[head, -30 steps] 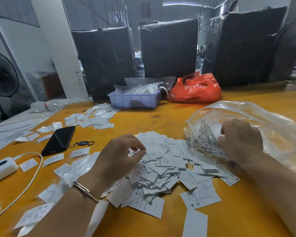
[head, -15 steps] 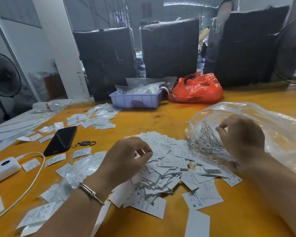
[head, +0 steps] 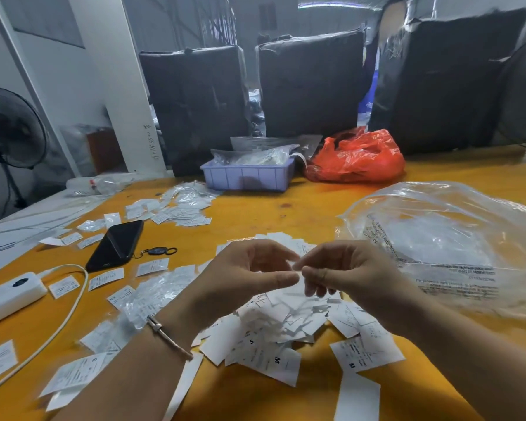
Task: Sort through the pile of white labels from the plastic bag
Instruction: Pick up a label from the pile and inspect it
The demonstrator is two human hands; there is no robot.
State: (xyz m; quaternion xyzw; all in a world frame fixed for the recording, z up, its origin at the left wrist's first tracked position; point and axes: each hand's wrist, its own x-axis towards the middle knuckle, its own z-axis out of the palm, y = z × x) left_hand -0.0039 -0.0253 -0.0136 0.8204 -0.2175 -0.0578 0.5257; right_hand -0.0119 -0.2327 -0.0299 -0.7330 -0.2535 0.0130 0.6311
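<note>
Labels [head: 274, 332] lying heaped on yellow table [head: 301, 208], beside clear plastic bag [head: 444, 238]. We are raising left hand [head: 243, 278] and right hand [head: 346, 275] above heap, fingertips meeting, seemingly pinching one blurred label between them.

Bare table [head: 301, 214] lies open beyond the label pile [head: 274, 332], up to the tray [head: 248, 177] and red bag [head: 357, 159]. Right of the pile the plastic bag [head: 456, 247] blocks; left of it lie a phone [head: 116, 244], loose labels [head: 105, 278] and a cable [head: 63, 317].
</note>
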